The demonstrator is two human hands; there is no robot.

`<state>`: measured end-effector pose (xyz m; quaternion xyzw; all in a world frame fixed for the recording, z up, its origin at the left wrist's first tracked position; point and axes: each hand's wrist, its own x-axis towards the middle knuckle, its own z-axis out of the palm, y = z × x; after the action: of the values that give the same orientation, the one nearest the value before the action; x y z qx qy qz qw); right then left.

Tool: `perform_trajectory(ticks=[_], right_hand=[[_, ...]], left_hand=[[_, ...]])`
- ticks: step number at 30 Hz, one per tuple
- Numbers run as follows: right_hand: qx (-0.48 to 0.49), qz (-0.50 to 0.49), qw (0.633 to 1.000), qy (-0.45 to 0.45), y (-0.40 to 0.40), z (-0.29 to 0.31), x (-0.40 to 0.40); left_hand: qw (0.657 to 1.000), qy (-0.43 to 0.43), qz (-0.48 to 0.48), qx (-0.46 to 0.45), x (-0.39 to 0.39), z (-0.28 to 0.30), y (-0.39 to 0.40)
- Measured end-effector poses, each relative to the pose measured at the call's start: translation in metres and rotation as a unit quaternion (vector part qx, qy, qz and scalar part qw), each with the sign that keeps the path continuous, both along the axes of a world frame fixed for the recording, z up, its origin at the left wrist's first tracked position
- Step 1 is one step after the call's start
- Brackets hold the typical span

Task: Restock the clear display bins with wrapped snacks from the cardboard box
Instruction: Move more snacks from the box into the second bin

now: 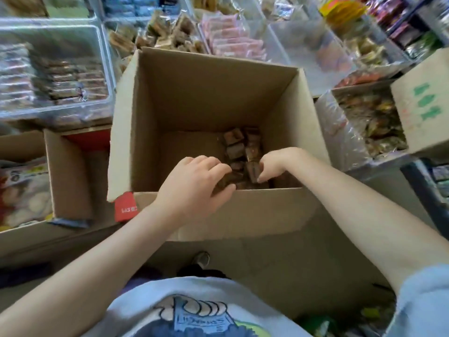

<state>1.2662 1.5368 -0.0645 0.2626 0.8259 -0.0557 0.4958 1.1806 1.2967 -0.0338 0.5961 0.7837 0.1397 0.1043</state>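
Both grips on snacks [239,154] (box [194,93] mostly bare)

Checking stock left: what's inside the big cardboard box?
A few brown wrapped snacks at the cardboard box's right side, both hands gathering them. Those beneath the hands and near wall are hidden.

Counts: boxes, hands, snacks

Three cardboard boxes stand open: the middle box [206,93], a left box [68,176], a right box [422,103]. Two hands reach in: left hand [194,183], right hand [279,161]. Roughly eight brown wrapped snacks [240,147] remain; the exact count is unclear.
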Motion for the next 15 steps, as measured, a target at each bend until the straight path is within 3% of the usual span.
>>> perform_trajectory(ticks=[5,13,15], right_hand=[[-0.044,-0.009,0.983,-0.176,0.012,-0.052,0.004],[-0.114,-0.025,0.978,-0.171,0.019,-0.067,0.011],[-0.143,-0.062,0.980,-0.127,0.027,-0.063,0.005]], left_hand=[[0.999,0.019,0.032,-0.015,0.008,-0.004,0.003],[0.998,0.001,0.045,-0.033,0.009,-0.001,0.010],[0.998,-0.008,0.052,-0.017,0.007,-0.002,0.010]])
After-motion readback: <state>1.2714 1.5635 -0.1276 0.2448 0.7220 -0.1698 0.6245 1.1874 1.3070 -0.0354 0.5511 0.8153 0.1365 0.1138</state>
